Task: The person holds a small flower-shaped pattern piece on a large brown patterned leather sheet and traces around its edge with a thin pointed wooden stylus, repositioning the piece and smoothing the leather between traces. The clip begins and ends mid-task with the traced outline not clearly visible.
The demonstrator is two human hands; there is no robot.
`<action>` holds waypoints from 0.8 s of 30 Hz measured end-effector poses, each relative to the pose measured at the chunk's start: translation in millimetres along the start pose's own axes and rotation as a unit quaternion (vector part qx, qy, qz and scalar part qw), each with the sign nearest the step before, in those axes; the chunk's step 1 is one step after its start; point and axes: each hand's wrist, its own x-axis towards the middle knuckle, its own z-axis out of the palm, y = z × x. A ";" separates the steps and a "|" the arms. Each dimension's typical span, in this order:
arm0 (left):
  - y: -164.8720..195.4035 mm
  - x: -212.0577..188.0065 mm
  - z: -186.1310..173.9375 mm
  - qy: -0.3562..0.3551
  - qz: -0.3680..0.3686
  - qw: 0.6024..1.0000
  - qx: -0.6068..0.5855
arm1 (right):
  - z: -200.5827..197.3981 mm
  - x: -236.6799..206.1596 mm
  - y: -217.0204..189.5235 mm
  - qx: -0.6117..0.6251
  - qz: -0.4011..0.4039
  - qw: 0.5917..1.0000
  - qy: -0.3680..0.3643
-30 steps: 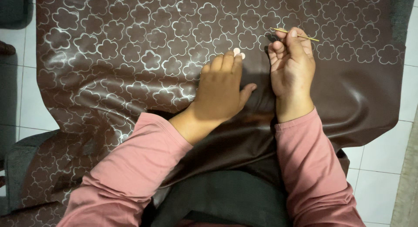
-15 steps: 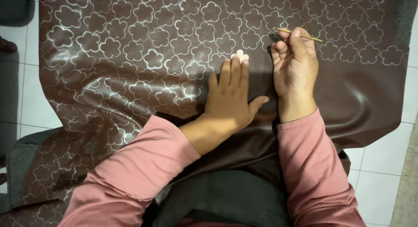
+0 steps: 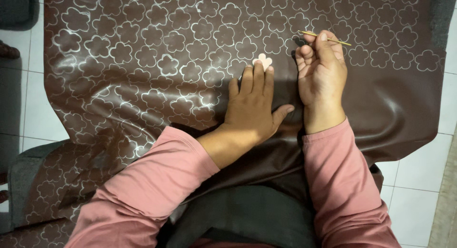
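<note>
Brown leatherette sheet (image 3: 143, 133) lies spread over the tiled floor (image 3: 28, 114) and the person's lap; flower outlines in pale marking cover its left half and far edge densely, while the near right portion remains bare, so by my judgement the tracing is well advanced but not finished. Left hand (image 3: 252, 110) lies flat on the sheet, fingers (image 3: 259, 79) extended and close together, tips pressing a small pale flower-shaped template (image 3: 263, 61) near the sheet's middle. Right hand (image 3: 321, 72) rests just beside it, fingers pinched on a thin yellow marking stick (image 3: 340, 40), its tip apart from the template
</note>
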 end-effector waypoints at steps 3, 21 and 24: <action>-0.2 1.4 -0.5 -0.012 -0.003 1.000 0.004 | 0.9 -0.8 -0.7 -0.004 -0.001 1.000 0.001; -0.2 -1.3 -0.1 0.003 -0.004 1.000 0.000 | -0.7 -0.4 1.1 0.001 0.001 1.000 -0.001; -0.9 -1.5 0.0 0.017 0.000 1.000 0.000 | -0.6 -0.2 1.1 0.002 0.000 1.000 -0.001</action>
